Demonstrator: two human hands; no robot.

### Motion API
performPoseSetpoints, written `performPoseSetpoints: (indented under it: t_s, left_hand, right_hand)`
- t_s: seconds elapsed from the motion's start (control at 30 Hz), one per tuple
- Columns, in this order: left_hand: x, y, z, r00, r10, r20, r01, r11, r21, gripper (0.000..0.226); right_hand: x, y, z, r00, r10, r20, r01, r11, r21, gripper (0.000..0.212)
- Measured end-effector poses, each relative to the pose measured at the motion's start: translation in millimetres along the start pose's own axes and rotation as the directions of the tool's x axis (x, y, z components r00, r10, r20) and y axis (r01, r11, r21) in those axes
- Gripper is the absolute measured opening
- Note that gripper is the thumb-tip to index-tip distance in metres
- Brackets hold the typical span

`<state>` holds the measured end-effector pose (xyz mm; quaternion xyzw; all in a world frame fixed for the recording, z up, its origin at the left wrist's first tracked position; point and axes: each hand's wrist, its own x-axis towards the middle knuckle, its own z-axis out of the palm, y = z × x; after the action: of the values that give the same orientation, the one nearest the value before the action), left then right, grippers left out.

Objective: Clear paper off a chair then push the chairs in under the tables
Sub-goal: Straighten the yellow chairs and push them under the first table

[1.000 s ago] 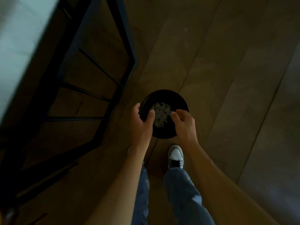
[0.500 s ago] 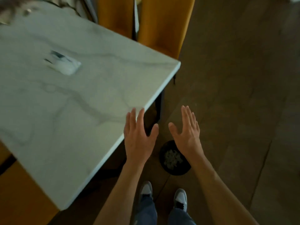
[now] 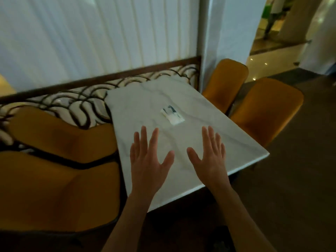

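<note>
A white marble table (image 3: 227, 135) stands in front of me. My left hand (image 3: 148, 160) and my right hand (image 3: 209, 159) are held flat above its near end, fingers spread, holding nothing. A small white paper packet with dark print (image 3: 172, 115) lies on the middle of the tabletop. Two mustard-yellow chairs stand on the left, one near (image 3: 54, 193) and one farther (image 3: 60, 133). Two more stand on the right, one near (image 3: 267, 110) and one farther (image 3: 225, 82), their backs close to the table edge.
A dark wavy metal railing (image 3: 87, 99) and a white ribbed wall (image 3: 91, 37) run behind the table. A white pillar (image 3: 227, 28) rises at the back. Brown wooden floor (image 3: 291, 188) opens to the right, with a bright tiled hall (image 3: 272, 53) beyond.
My view has risen from the black bin of paper scraps on the floor to the tabletop. Both hands left the bin, opened and came up over the table.
</note>
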<state>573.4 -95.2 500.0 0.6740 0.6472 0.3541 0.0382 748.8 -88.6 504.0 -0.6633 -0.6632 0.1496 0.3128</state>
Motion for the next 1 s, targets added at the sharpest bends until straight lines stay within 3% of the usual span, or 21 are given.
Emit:
performPoseSetpoints:
  t_s: [0.2, 0.5, 0.87, 1.0]
  left_hand:
    - [-8.6, -44.3, -81.5, 0.968, -0.130, -0.213, 0.145, 0.988, 0.058, 0.079]
    - [-47.1, -146.9, -200.4, 0.890, -0.274, -0.363, 0.330, 0.939, 0.101, 0.083]
    - [-109.3, -335.5, -356.5, 0.819, -0.349, -0.456, 0.462, 0.871, 0.164, 0.085]
    - [-129.4, -390.7, -398.6, 0.800, -0.391, -0.455, 0.499, 0.854, 0.145, 0.083]
  right_hand:
    - [0.4, -78.7, 26.0, 0.972, -0.231, 0.051, 0.228, 0.973, 0.045, 0.086]
    - [-16.1, -215.8, 99.6, 0.860, -0.495, 0.123, 0.476, 0.866, 0.155, 0.090]
    - [-92.8, -412.9, 253.1, 0.756, -0.617, 0.217, 0.557, 0.781, 0.282, 0.084]
    - [-124.7, -477.7, 299.9, 0.727, -0.639, 0.250, 0.558, 0.763, 0.326, 0.091]
